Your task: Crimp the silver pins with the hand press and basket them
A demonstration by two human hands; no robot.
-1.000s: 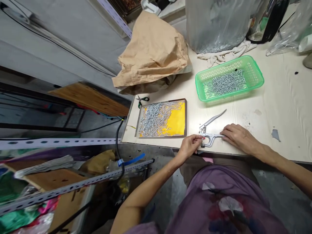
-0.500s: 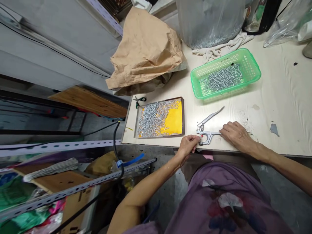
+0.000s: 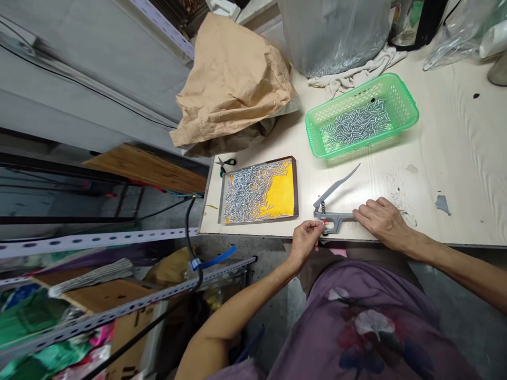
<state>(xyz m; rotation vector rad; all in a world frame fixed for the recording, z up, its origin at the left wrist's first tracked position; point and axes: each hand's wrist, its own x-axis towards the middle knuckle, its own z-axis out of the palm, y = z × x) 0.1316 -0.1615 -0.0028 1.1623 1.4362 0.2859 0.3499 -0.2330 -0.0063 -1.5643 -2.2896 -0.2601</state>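
Note:
A grey pair of press pliers with a spring and a raised lever lies near the front edge of the table. My right hand is closed around the end of its lower handle. At the jaw end, my left hand is pinched, thumb against fingers. A small red spot shows at these fingertips, beside the jaw. Whatever the pinch holds is too small and too covered to name. Left of the pliers lies a shallow tray with a yellow bottom, partly covered by many small silvery metal pieces.
Behind the pliers stands a green plastic basket holding similar metal pieces. Scissors lie by the tray's far left corner. A brown paper bag, a clear plastic bag and a white cloth sit farther back.
The view has shifted slightly. The pliers have turned a little in my right hand, with the lever standing a bit higher. My left fingertips stay at the jaw.

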